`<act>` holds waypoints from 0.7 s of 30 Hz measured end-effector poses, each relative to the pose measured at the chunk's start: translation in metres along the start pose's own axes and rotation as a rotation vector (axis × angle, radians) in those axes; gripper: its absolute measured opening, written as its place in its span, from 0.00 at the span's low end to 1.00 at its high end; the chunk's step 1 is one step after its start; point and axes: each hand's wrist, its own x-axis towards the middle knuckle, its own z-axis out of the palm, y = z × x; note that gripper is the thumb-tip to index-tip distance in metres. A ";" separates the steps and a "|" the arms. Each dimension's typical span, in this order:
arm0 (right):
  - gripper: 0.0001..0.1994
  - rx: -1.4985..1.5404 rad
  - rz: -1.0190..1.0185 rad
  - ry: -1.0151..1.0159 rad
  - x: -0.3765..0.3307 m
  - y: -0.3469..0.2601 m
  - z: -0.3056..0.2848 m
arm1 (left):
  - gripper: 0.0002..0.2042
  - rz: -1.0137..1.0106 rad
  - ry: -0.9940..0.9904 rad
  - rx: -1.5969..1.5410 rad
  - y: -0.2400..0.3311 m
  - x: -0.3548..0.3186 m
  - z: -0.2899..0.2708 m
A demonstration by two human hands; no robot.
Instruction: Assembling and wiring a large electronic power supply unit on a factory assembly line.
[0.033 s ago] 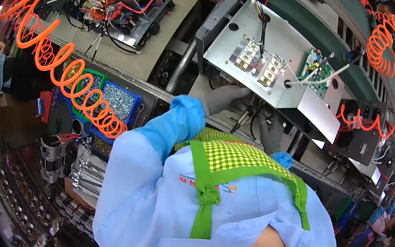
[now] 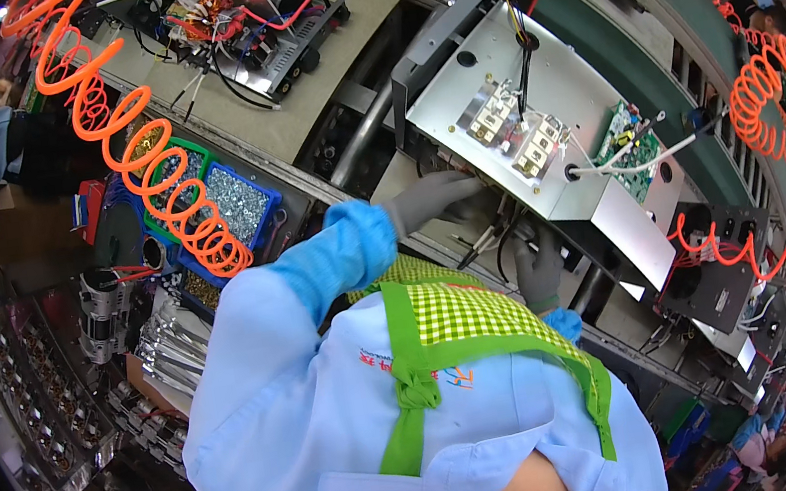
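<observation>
A tilted sheet-metal chassis stands in front of me, its pale inner face carrying terminal modules and a green circuit board. My left hand, in a grey glove, reaches to the chassis's near lower edge. Its fingers look stretched out and apart; the tips are partly hidden by the edge. Black cable leads hang between my hands below the chassis. My right hand, also grey-gloved, is beside these leads under the chassis. Its fingers point up into shadow, and whether they grip anything does not show.
Blue and green bins of small metal fasteners stand at the left. An orange coiled hose hangs over them. Another open electrical assembly rests on the bench at the far left. A dark unit lies on the right.
My left hand has drawn back slightly to the left from the chassis edge, and its fingers are straighter. The right hand has shifted a little. The chassis stays in place.
</observation>
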 end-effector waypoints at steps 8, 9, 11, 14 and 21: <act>0.13 0.353 -0.023 -0.546 0.034 -0.040 0.027 | 0.27 0.150 0.762 0.754 -0.036 0.033 -0.051; 0.14 0.335 -0.039 -0.576 0.046 -0.047 0.035 | 0.29 -0.052 0.559 0.800 -0.029 0.047 -0.052; 0.14 0.350 -0.128 -0.638 0.066 -0.065 0.056 | 0.30 0.059 0.752 0.857 -0.048 0.072 -0.043; 0.14 0.333 -0.195 -0.706 0.078 -0.078 0.070 | 0.25 0.163 0.981 0.644 -0.047 0.086 -0.036; 0.14 0.412 -0.112 -0.712 0.082 -0.073 0.075 | 0.12 0.202 0.851 0.906 -0.060 0.058 -0.053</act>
